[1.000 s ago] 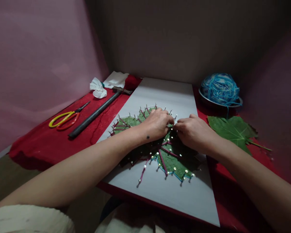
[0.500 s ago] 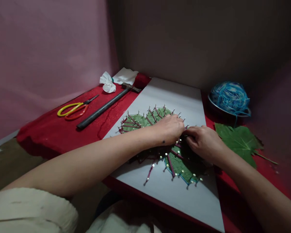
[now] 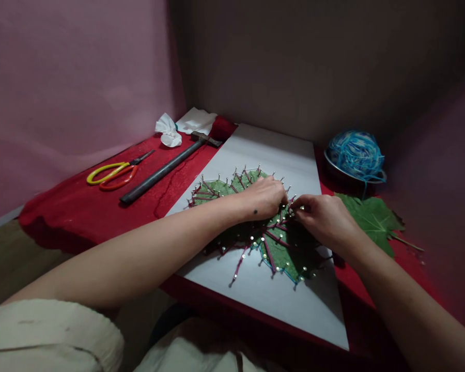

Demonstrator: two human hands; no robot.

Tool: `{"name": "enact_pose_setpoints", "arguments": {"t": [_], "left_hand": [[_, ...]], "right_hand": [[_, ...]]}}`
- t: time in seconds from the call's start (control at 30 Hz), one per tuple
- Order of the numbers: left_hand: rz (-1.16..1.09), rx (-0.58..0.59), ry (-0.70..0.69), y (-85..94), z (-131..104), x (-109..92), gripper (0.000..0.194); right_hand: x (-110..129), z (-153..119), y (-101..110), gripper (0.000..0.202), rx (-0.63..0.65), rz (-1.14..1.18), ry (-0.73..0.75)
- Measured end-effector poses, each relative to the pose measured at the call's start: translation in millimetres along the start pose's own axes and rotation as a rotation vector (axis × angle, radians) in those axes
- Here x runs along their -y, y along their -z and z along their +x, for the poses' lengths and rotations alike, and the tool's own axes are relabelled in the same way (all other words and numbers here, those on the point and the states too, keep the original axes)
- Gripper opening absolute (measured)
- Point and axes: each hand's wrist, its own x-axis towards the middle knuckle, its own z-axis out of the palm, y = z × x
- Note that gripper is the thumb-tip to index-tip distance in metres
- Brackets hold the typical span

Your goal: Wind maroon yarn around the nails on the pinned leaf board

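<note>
Far left on the red cloth (image 3: 73,212) lie the scissors (image 3: 130,167), with yellow and red looped handles, and beside them the long, dark-shafted hammer (image 3: 160,171); both rest as they did half a second ago. A crumpled white tissue (image 3: 170,135) sits beyond.

In the middle, the smooth white board (image 3: 251,299) carries the leaf shape (image 3: 282,253), green, rough-textured and lobed, ringed by upright metal pins (image 3: 278,268) and strung with purple thread (image 3: 268,254) and, at the near right edge, blue thread (image 3: 290,275). The left hand (image 3: 265,199) is over it, fingers curled down; what they grasp is hidden, so I cannot tell.

The right hand (image 3: 325,214) is just beside, fingertips at the pins. Its fingers now arch with a visible gap behind them, where earlier they were bunched tighter; whether they pinch thread I cannot tell.

Far right, a shallow metal bowl (image 3: 341,173) holds a round ball of blue-and-white yarn (image 3: 355,153), one strand hanging over the rim. Nearer lies a flat green loose leaf (image 3: 375,222), its stem pointing right.
</note>
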Motion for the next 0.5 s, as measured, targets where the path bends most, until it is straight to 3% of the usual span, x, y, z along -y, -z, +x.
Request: {"name": "enact_pose_setpoints", "arguments": {"t": [0.17, 0.5], "left_hand": [[0.008, -0.007, -0.009, -3.5, 1.1, 3.5, 0.051], [0.012, 0.004, -0.058, -3.8, 5.6, 10.0, 0.048]], "right_hand": [[4.3, 0.1, -0.1, 0.030, 0.006, 0.043, -0.005], [9.6, 5.8, 0.9, 0.025, -0.021, 0.141, -0.051]]}}
